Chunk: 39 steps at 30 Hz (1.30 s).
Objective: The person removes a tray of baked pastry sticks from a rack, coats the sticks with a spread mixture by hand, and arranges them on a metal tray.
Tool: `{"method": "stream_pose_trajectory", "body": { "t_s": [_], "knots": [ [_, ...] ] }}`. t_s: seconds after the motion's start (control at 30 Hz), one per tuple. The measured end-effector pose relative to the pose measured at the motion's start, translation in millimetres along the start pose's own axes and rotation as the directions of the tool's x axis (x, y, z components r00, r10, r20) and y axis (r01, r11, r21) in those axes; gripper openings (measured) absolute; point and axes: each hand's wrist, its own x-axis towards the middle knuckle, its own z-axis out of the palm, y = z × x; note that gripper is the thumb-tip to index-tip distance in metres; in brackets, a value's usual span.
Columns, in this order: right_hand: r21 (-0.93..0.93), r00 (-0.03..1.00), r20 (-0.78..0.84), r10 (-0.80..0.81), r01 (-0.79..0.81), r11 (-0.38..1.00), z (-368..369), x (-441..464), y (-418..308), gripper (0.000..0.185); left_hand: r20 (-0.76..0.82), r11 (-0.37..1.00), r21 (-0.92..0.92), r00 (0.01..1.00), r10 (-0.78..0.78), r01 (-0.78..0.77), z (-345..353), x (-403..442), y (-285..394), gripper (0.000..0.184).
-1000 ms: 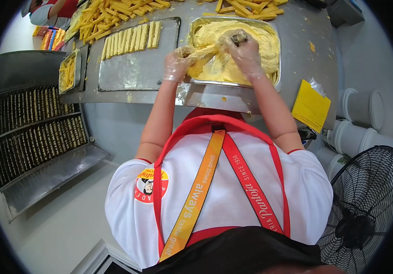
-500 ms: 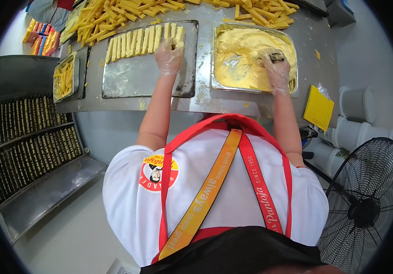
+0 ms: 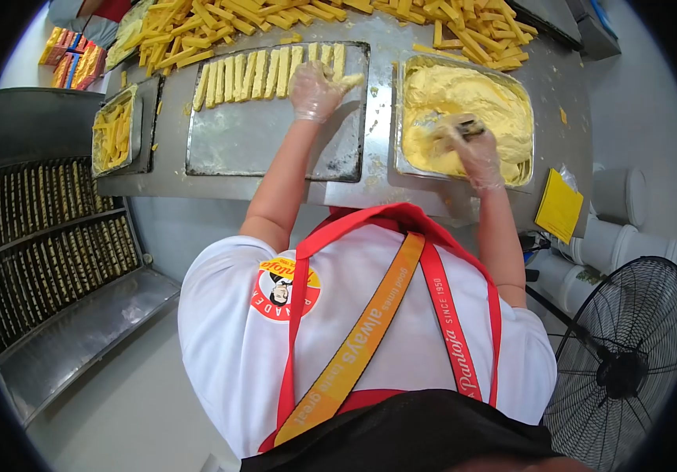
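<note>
My left hand (image 3: 315,92), in a clear plastic glove, is closed on a cream-coated bread stick (image 3: 348,81) that juts out to the right of the fingers. It is over a metal baking tray (image 3: 271,149), where a row of coated sticks (image 3: 236,76) lies along the far side. My right hand (image 3: 476,153), gloved too, is closed around a dark-handled spreading tool (image 3: 470,128); its working end is blurred. That hand is over a rectangular metal pan (image 3: 399,149) of pale yellow cream (image 3: 480,90).
Plain yellow sticks (image 3: 476,31) are heaped along the table's far side. A smaller pan of sticks (image 3: 114,138) stands at left, above a rack of filled trays (image 3: 47,212). A yellow pad (image 3: 559,204) is at the right edge, near white buckets (image 3: 602,240) and a fan (image 3: 621,370).
My left hand has moved right, and a coated stick now shows pointing out from its fingers. My right hand has come lower, nearer the cream pan's front. The whole view has shifted slightly.
</note>
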Motion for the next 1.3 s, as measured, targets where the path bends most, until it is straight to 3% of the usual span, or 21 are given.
{"method": "stream_pose_trajectory", "body": {
  "t_s": [0.07,0.1,0.2,0.23,0.33,0.37,0.47,0.5,0.53,0.63,0.73,0.77,0.87,0.9,0.97,1.03,1.07,1.13,1.2,1.27,1.3],
  "knots": [
    [-0.115,0.979,-0.202,0.008,-0.032,0.993,-27,26,29,0.017,0.147,0.981,-0.152,0.984,-0.097,0.119,-33,27,0,0.065],
    [-0.277,0.947,-0.272,-0.171,0.093,0.956,-41,36,44,0.017,0.098,0.999,0.006,0.994,-0.044,0.044,-30,46,-13,0.065],
    [-0.614,0.918,-0.193,-0.347,0.163,0.773,-15,27,15,0.017,0.189,0.998,0.054,0.98,-0.053,0.044,16,118,-81,0.062],
    [-0.694,0.897,-0.045,-0.441,0.289,0.659,-2,21,7,0.015,0.234,0.991,0.112,0.967,-0.104,0.079,23,138,-91,0.06],
    [-0.006,0.998,0.056,-0.042,0.043,0.999,25,7,-5,0.013,0.366,0.962,0.134,0.89,-0.27,0.237,75,201,-134,0.051],
    [-0.028,0.998,0.059,-0.011,0.013,1.0,21,11,-1,0.012,0.413,0.946,0.121,0.851,-0.324,0.301,96,214,-151,0.048],
    [-0.211,0.958,-0.267,-0.104,0.047,0.976,-5,40,25,0.012,0.348,0.96,0.267,0.919,-0.184,0.091,151,237,-193,0.041],
    [-0.595,0.915,-0.248,-0.319,0.116,0.795,-17,47,29,0.011,0.329,0.949,0.315,0.935,-0.133,0.024,166,243,-201,0.039],
    [-0.634,0.92,-0.187,-0.345,0.155,0.758,-13,46,19,0.011,0.312,0.93,0.365,0.947,-0.079,-0.042,172,246,-202,0.037],
    [-0.59,0.905,-0.021,-0.424,0.331,0.737,14,25,6,0.012,0.266,0.961,-0.049,0.931,-0.25,0.272,165,242,-188,0.031],
    [-0.164,0.997,0.069,0.026,-0.014,0.986,12,22,6,0.015,0.321,0.901,-0.255,0.909,-0.264,0.352,70,196,-120,0.028],
    [-0.135,0.999,0.022,0.042,-0.038,0.99,7,28,-4,0.018,0.353,0.865,-0.329,0.899,-0.259,0.378,32,176,-91,0.028],
    [-0.354,0.953,-0.287,-0.095,-0.013,0.935,-27,49,-1,0.017,0.434,0.76,-0.496,0.878,-0.201,0.419,-28,140,-40,0.027],
    [-0.563,0.919,-0.279,-0.28,0.08,0.823,-26,49,-1,0.016,0.427,0.705,-0.604,0.898,-0.109,0.373,-16,138,-46,0.027],
    [-0.6,0.92,-0.069,-0.386,0.271,0.753,-15,37,11,0.015,0.344,0.483,-0.841,0.93,0.129,0.245,45,133,-86,0.026],
    [-0.556,0.896,0.189,-0.403,0.436,0.708,-7,19,1,0.012,0.37,0.58,-0.776,0.923,0.101,0.248,-29,88,-13,0.023],
    [-0.425,0.953,0.185,-0.239,0.297,0.855,-11,16,2,0.014,0.383,0.625,-0.739,0.92,0.087,0.249,-68,65,24,0.022],
    [-0.137,0.963,0.251,0.096,-0.063,0.989,-26,23,8,0.016,0.433,0.449,-0.815,0.9,0.049,0.367,-82,34,55,0.024],
    [-0.408,0.999,-0.005,0.053,-0.05,0.911,-48,37,-4,0.019,0.449,0.496,-0.801,0.885,0.126,0.336,-81,6,70,0.025],
    [-0.679,0.96,-0.054,-0.274,0.166,0.715,-55,45,11,0.018,0.402,0.576,-0.783,0.898,0.179,0.236,-78,-19,85,0.029],
    [-0.626,0.952,0.038,-0.302,0.259,0.736,-51,35,8,0.018,0.371,0.646,-0.748,0.904,0.214,0.154,-71,-30,87,0.03]
  ]
}}
